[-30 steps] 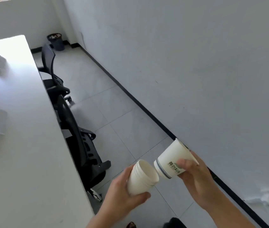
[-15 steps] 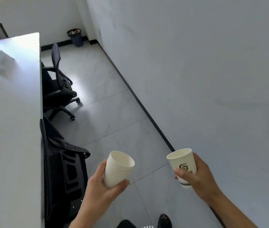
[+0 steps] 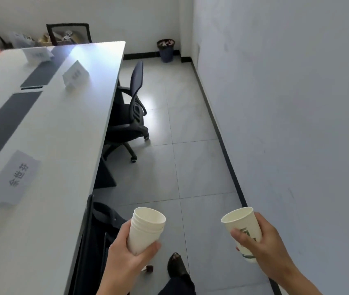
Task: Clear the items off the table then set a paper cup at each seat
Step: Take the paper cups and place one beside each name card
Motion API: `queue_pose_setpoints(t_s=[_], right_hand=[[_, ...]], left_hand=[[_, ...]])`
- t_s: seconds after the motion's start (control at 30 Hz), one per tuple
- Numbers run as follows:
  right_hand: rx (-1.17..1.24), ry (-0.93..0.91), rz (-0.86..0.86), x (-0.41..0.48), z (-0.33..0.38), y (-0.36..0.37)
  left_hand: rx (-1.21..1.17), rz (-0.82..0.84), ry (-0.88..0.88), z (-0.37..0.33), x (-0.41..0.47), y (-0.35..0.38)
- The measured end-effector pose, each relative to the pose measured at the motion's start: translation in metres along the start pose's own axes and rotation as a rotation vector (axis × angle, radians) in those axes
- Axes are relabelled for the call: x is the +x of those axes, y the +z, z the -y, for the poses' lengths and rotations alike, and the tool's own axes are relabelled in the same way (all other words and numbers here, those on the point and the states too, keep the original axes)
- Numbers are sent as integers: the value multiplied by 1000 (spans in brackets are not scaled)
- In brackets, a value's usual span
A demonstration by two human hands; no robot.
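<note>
My left hand [image 3: 124,260] grips a stack of nested white paper cups [image 3: 146,228], held upright over the floor beside the table. My right hand [image 3: 269,245] holds a single paper cup [image 3: 241,228] with a green logo, upright and apart from the stack. The long white table [image 3: 58,133] runs along the left, with a dark strip down its middle. Folded paper name cards stand on it: one close by [image 3: 12,177], one farther along [image 3: 75,75], one at the far end [image 3: 37,54].
A black office chair [image 3: 131,111] is tucked against the table's right edge, and the back of another chair [image 3: 97,237] is right below my left hand. A narrow tiled aisle runs between table and white wall. A dark waste bin [image 3: 166,50] stands in the far corner.
The single cup has come off the stack and turned upright in my right hand; the hands moved apart. The view swung left, bringing more of the table and its name cards into sight.
</note>
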State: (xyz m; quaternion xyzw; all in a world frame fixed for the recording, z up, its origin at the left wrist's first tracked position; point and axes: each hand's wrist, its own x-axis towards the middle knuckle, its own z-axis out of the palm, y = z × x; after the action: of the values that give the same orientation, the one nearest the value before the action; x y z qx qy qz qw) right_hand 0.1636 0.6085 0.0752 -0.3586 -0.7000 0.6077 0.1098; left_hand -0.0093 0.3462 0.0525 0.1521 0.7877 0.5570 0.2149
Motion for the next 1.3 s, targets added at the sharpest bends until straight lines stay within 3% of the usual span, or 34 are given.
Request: queue_pose_setpoints(t_s=[0.3,0.67,0.8,1.13,1.3], right_hand=[[-98,-103,118,184,96,49],[-225,-152,497,445,169,127],[-294,-201,709,521,214,180],[-372,-411,1163,537,270,390],[-498,-501,1241,515,292,485]], left_hand=[[10,-136,40,-68,183,-37],[27,-634,-213,-60,297,-69],[22,-834,-269,-74,313,-76],[-72,-1324,-494,-48,277,-102],[-166,-1442,-527,-33,282,-145]])
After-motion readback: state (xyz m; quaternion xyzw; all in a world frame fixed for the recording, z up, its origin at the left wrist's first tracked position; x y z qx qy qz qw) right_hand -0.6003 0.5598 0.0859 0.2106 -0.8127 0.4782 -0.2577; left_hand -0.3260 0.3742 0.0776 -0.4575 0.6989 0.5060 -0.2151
